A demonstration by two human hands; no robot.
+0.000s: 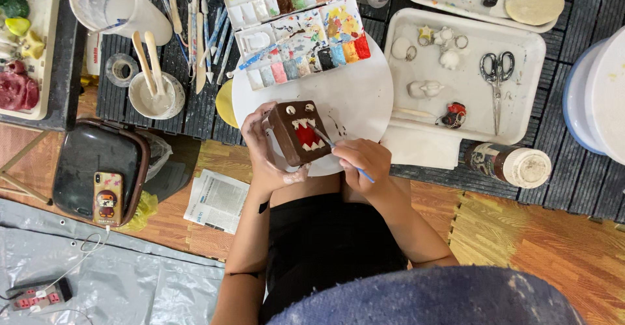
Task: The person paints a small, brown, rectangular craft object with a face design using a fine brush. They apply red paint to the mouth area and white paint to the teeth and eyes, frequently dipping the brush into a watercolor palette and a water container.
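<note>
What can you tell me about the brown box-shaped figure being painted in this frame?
The brown figure is a blocky, rectangular piece that looks like painted clay or plaster. Its face shows two small pale round eyes near the top and a wide red mouth edged with white jagged teeth. It is tilted, face up toward the camera, held above the white round board. The left hand grips its left side and underside; the right hand holds a thin blue-handled brush whose tip meets the mouth.
</note>
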